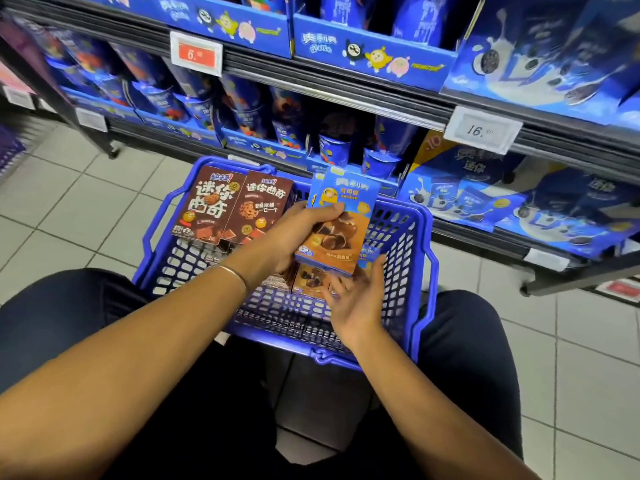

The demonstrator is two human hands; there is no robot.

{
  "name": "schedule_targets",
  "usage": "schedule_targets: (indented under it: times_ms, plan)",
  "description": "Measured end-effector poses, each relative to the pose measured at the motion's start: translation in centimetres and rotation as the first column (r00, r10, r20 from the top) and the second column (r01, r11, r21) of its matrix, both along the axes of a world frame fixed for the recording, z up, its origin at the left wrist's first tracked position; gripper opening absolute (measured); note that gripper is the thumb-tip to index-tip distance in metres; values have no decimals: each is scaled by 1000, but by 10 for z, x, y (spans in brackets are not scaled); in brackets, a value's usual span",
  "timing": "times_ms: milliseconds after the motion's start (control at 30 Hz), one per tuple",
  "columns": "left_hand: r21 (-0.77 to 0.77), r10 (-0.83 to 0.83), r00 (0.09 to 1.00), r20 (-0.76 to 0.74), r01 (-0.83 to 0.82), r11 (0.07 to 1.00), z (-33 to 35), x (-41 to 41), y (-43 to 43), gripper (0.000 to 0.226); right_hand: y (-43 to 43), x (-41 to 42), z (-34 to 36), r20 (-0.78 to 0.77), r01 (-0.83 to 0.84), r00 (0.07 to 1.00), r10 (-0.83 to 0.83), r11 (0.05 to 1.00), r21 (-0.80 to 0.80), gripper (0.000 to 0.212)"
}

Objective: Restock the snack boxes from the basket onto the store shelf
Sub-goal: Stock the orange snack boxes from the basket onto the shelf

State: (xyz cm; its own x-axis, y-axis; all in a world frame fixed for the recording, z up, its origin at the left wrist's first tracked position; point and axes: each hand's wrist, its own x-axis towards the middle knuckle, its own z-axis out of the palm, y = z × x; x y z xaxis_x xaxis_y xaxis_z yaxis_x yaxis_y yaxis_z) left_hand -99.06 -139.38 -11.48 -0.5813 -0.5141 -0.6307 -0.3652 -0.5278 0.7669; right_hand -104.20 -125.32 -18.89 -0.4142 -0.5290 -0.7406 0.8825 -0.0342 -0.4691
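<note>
You are holding a blue-and-orange snack box (341, 216) in your left hand (298, 237), with your fingers curling over its left edge and your thumb underneath. A second box of the same kind seems to be sitting right behind it in the same grip, though only a sliver of it is showing. The box is hanging tilted above the middle of the blue basket (424, 271), which is sitting on the tiled floor (86, 202) between your knees.

Your right hand (356, 299) is reaching in from below with fingers spread and relaxed, gripping nothing. Its fingertips are lying at the lower edge of the held box and over another orange box (310, 278) lying in the basket.

Two brown cookie boxes (235, 206) are standing upright side by side against the basket's far left wall. A thin bracelet (235, 275) is circling your left wrist.

The store shelf (346, 95) is rising just beyond the basket, packed with blue cookie packs and cups, with price tags (482, 129) clipped to its rails.
</note>
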Motion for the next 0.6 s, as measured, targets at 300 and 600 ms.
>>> schedule_targets:
  times_ms: [300,600]
  plan:
    - [173,29,993,-118,-8,985,38,8,-31,33,-15,-25,-58,254,-228,961,113,845,484,21]
    - [189,-24,999,-37,31,982,29,0,-30,38,-24,-42,-62,297,-134,955,-26,851,508,30]
